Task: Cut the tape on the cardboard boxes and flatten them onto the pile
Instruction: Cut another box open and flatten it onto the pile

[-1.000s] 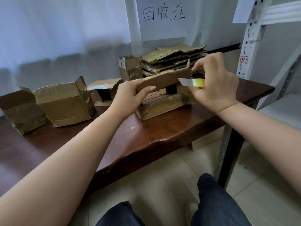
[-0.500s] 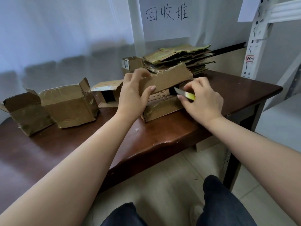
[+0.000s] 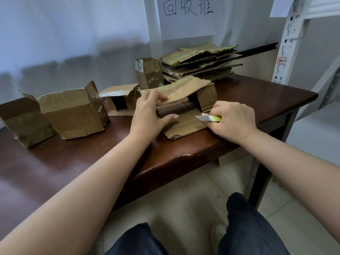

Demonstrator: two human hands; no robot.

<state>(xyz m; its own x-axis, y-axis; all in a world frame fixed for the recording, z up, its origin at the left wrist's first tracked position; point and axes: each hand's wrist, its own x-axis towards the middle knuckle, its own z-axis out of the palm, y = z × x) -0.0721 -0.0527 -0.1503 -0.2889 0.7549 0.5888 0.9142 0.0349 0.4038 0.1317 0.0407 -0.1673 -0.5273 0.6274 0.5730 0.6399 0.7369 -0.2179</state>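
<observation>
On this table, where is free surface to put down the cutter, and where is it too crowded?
Bare wood lies on the table right of the box being cut, up to the far right corner, and along the near left edge in front of the big taped box. The back is crowded: the flattened pile, small upright box and open boxes stand close together.
</observation>
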